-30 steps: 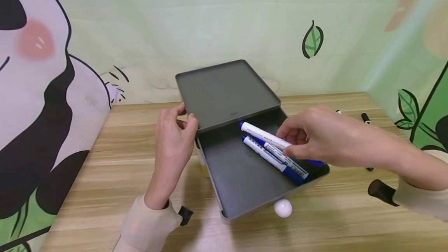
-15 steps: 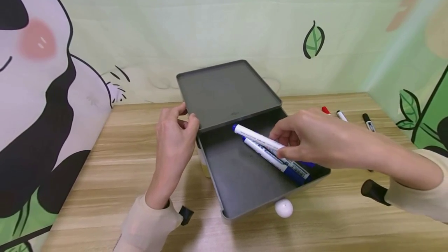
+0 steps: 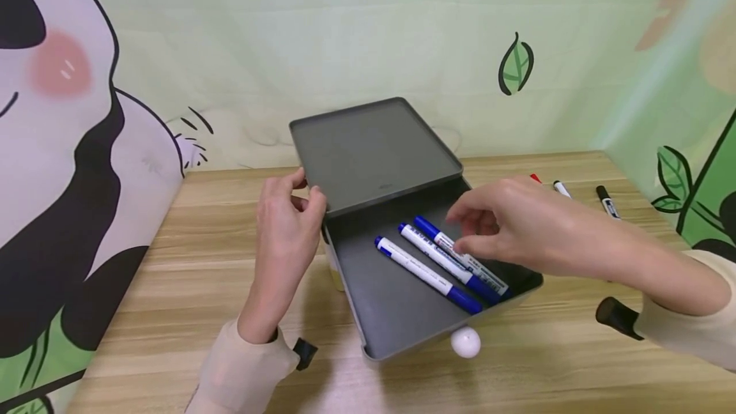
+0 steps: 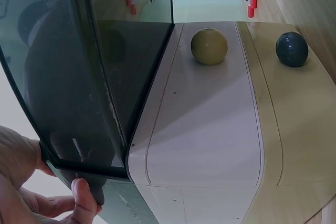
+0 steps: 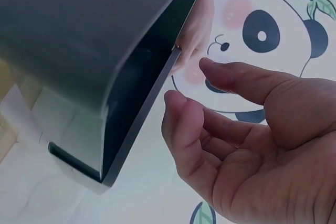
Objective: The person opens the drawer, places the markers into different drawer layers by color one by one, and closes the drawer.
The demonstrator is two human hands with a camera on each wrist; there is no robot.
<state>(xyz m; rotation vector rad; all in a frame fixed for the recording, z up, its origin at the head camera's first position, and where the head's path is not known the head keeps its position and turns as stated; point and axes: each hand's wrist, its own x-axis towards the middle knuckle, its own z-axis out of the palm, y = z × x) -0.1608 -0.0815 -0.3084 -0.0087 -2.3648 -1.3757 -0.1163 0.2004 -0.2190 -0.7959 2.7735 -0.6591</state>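
Note:
A small cabinet with a grey tray-like top (image 3: 374, 152) stands on the table with its dark grey upper drawer (image 3: 374, 312) pulled out. In that drawer lie three white whiteboard markers with blue caps: a left one (image 3: 422, 271), a middle one (image 3: 434, 251) and a right one (image 3: 474, 267). My left hand (image 3: 284, 229) grips the cabinet top's left edge between thumb and fingers. My right hand (image 3: 506, 222) hovers over the drawer's right side, fingers bent loosely and thumb apart. Nothing shows between its fingers in the right wrist view.
A round white knob (image 3: 465, 342) sticks out below the drawer's front. Lower down, the left wrist view shows a yellowish knob (image 4: 209, 46) and a dark knob (image 4: 292, 49) on other drawer fronts. More markers lie right of the cabinet, including a black-capped one (image 3: 607, 202).
My right hand has let go of the marker that it was holding. That marker now lies in the drawer, left of the other two. The left hand keeps its place.

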